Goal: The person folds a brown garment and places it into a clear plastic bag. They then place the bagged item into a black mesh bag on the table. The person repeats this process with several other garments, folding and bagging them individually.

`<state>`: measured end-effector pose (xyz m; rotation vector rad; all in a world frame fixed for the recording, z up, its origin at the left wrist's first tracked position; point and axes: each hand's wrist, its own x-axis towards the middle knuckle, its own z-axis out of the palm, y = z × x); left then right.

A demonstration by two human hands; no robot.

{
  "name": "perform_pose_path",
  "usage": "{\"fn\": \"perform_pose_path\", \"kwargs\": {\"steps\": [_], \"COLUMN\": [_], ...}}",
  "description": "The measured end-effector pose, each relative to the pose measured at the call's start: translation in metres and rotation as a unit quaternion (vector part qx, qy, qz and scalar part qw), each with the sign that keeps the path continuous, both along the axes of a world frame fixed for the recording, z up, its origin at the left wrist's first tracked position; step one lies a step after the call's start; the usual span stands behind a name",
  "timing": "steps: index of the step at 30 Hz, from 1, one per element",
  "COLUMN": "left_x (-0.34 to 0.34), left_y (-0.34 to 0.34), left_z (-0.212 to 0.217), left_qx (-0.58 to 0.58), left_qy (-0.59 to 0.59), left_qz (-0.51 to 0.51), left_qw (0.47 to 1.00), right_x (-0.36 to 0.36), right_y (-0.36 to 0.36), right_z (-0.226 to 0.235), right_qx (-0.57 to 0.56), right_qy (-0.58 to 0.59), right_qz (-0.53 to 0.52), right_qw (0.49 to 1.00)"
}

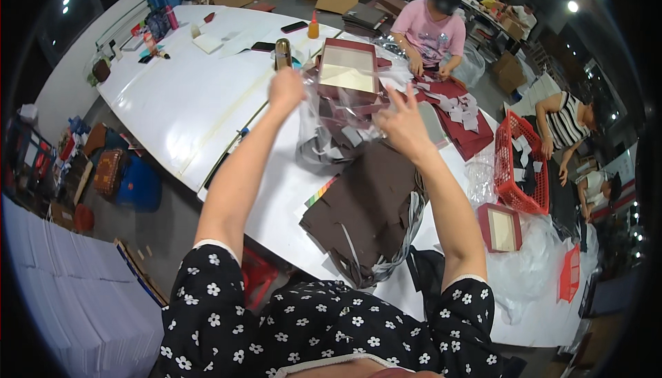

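My left hand (286, 92) is raised over the table, its fingers closed and slightly blurred. It appears to grip the edge of a clear plastic bag (314, 145). Opposite it, my right hand (405, 121) has fingers stretched apart beside the bag, with no thing plainly in its grip. Dark pieces with small white tags show through the plastic. Just beyond sits an open maroon box (349, 54) with a cream inside, partly overlapped by the clear film. Below my hands lies a stack of dark brown fabric pieces (365, 202) with grey strips along its right side.
A brown-gold bottle (283, 54), phones (294, 26) and an orange glue bottle (314, 26) stand on the white table (172, 109). Across it, a person in pink (431, 33) handles maroon fabric (465, 130). A red basket (520, 164) and a small maroon box (500, 228) are at right.
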<state>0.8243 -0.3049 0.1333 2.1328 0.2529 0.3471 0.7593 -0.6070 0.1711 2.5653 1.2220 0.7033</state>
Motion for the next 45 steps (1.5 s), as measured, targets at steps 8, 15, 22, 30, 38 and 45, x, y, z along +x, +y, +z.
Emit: {"fn": "perform_pose_path", "kwargs": {"steps": [8,15,22,30,38,45], "left_x": [-0.056,-0.104,-0.137,-0.126,-0.113,-0.097], "left_y": [-0.004,-0.014,-0.036,-0.041,-0.031,-0.026], "left_z": [-0.001,-0.007,-0.036,-0.071,-0.140,-0.186], "left_qx": [0.006,-0.139,-0.126,-0.125,-0.042,-0.151], "left_qy": [0.050,-0.011,-0.070,-0.085,-0.050,0.295], "left_qz": [-0.026,-0.059,-0.093,-0.053,0.004,-0.077], "left_qw": [0.998,0.988,0.985,0.987,0.998,0.940], "right_x": [0.000,-0.038,-0.111,-0.176,-0.174,-0.217], "right_y": [-0.007,-0.011,-0.104,-0.135,-0.150,-0.091], "right_z": [-0.033,-0.033,-0.163,-0.278,-0.267,-0.305], "right_qx": [-0.061,0.257,0.497,0.321,0.319,0.643], "right_qy": [0.030,0.072,0.279,0.337,0.242,0.662], "right_qz": [-0.059,0.052,-0.237,-0.368,-0.420,-0.363], "right_qw": [0.996,0.962,0.787,0.805,0.815,0.127]}}
